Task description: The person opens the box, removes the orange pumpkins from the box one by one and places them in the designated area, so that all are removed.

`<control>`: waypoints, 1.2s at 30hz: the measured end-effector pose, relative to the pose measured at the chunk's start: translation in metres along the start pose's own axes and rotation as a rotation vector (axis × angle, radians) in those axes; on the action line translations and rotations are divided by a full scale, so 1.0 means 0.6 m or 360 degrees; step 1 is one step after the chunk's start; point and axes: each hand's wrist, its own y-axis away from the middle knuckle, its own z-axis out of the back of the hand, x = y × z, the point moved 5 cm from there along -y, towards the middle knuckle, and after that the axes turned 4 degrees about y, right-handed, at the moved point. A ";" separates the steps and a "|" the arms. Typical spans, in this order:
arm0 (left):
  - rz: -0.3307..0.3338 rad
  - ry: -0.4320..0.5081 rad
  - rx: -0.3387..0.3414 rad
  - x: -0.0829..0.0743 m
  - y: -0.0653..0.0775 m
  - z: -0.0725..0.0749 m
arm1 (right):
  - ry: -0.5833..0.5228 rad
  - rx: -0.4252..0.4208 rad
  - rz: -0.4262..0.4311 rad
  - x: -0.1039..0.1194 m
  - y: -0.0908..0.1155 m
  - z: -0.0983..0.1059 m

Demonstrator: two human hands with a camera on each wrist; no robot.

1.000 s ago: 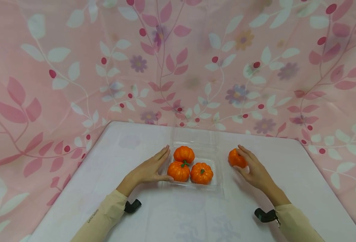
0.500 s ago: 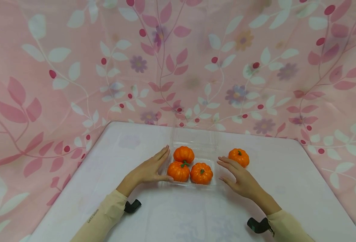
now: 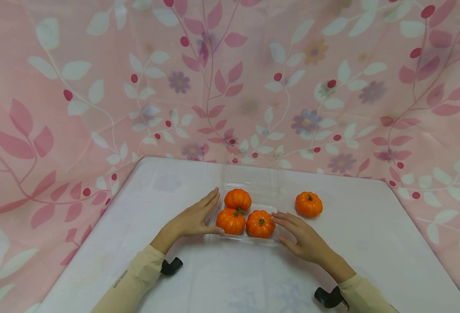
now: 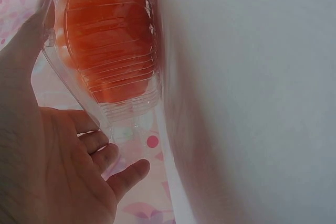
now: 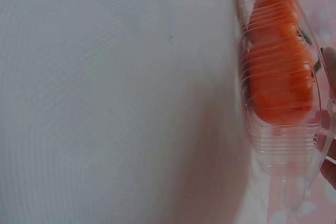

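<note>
A clear plastic clamshell box (image 3: 262,201) holds three small orange pumpkins with green stems: one at the back left (image 3: 237,200), one at the front left (image 3: 231,222), one at the front right (image 3: 260,224). My left hand (image 3: 192,221) rests along the box's left side, fingers extended and thumb at the front corner; the left wrist view shows its fingertips (image 4: 106,156) at the rim. On the opposite side, my right hand (image 3: 306,238) has its straight fingers at the right rim. In the right wrist view, pumpkins show through the ribbed wall (image 5: 283,148).
A fourth, loose pumpkin (image 3: 309,204) sits on the white-covered table (image 3: 214,278), to the right of the box and behind my right hand. The box's transparent lid (image 3: 251,176) stands folded back. A pink floral cloth (image 3: 249,87) hangs behind the table.
My right hand has left the loose pumpkin, which stays on the table, and moved left to the box's right side. The left hand and the box have not visibly moved.
</note>
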 end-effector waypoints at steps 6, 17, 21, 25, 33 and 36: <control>0.0001 0.0008 -0.0004 0.001 0.000 -0.001 | -0.0017 0.0011 0.0010 0.000 0.001 -0.003; -0.0002 0.0011 -0.0006 0.000 0.001 0.000 | 0.0069 0.0035 0.0058 0.005 -0.015 -0.005; 0.0009 0.0017 0.0004 0.000 0.001 0.001 | 0.0074 0.0105 0.0019 -0.001 -0.025 -0.010; 0.0002 0.0020 0.0003 0.000 0.001 0.001 | 0.0072 0.0163 -0.0006 -0.003 -0.035 -0.014; -0.0024 0.0012 -0.0015 -0.001 0.001 0.001 | 0.0048 0.0216 -0.0029 -0.005 -0.047 -0.020; -0.0028 0.0005 -0.0023 0.001 0.002 0.000 | 0.0009 0.0244 -0.0047 -0.005 -0.049 -0.024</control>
